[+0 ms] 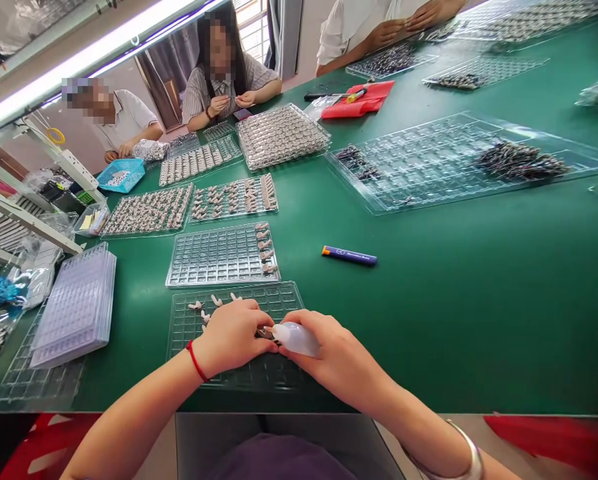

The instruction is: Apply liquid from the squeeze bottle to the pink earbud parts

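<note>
Over a clear plastic tray [283,293] at the table's front, my hands meet. My left hand [236,337] pinches a small dark part [265,333], mostly hidden by the fingers. My right hand [331,343] is wrapped round a white squeeze bottle [299,339], its tip turned left to the small part; whether they touch I cannot tell. Several small pale parts [217,301] lie in the tray beyond my left hand. Just behind it stands another compartment tray [213,253], with a column of pale parts [265,247] along its right side.
A purple lighter-like stick [349,256] lies right of the trays. Stacked trays [73,307] stand at left, filled trays [149,210] farther back. At right, a wide tray [429,167] bears dark wire-like bundles [521,162]. Several people [223,80] sit across the table, near a red cloth [361,100].
</note>
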The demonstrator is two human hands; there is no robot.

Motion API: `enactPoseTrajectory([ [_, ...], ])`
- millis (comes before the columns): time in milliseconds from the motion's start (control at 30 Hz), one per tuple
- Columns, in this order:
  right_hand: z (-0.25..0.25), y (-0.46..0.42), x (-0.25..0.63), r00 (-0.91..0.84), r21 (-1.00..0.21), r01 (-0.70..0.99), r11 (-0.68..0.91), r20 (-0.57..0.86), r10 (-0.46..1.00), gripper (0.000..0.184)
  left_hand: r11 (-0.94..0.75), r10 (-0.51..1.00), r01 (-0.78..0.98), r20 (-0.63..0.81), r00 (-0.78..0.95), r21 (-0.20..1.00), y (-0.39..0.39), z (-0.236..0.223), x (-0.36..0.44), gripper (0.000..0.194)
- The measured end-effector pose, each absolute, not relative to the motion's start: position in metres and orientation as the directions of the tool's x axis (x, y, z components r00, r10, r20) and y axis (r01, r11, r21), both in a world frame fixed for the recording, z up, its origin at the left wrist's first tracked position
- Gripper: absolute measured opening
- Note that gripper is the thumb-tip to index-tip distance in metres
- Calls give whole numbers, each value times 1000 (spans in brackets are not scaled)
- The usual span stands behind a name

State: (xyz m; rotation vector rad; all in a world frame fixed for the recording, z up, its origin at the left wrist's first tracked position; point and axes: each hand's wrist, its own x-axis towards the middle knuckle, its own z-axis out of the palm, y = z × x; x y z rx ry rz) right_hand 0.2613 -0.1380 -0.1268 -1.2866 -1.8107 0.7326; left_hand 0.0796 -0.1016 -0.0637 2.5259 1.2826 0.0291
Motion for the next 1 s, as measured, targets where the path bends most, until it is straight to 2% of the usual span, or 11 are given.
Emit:
enactPoseTrajectory([
  [100,-128,-137,262,-202,-808,501,310,240,950,16,-577,786,772,-76,614,264,-110,-70,80,10],
  [233,-125,-142,266,-198,-822,482,305,237,951,20,-597,784,757,-4,620,267,-122,-76,81,17],
  [300,-124,-145,267,-178,-834,463,299,243,953,17,-555,810,730,57,584,399,-129,-77,80,18],
  [367,-123,-149,269,-146,-848,444,289,250,957,11,-416,871,657,70,485,628,-136,-77,79,18],
  [433,-123,-153,271,-100,-861,429,274,256,961,13,-197,930,535,-16,368,821,-144,-75,78,18],
  [533,-123,-162,275,-17,-887,391,245,259,966,22,84,955,335,-172,241,938,-159,-72,74,18],
  [733,-130,-199,278,-94,-915,302,268,251,963,35,345,928,17,-344,143,938,-200,-77,60,24],
  [833,-141,-221,273,-79,-935,255,249,236,968,36,390,920,-51,-388,47,919,-222,-84,57,24],
  [900,-150,-232,271,-71,-941,243,238,228,971,36,420,906,-85,-423,-26,904,-233,-88,55,30],
  [1000,-163,-239,272,-121,-911,300,284,259,958,36,486,870,-72,-490,-56,871,-244,-93,51,31],
])
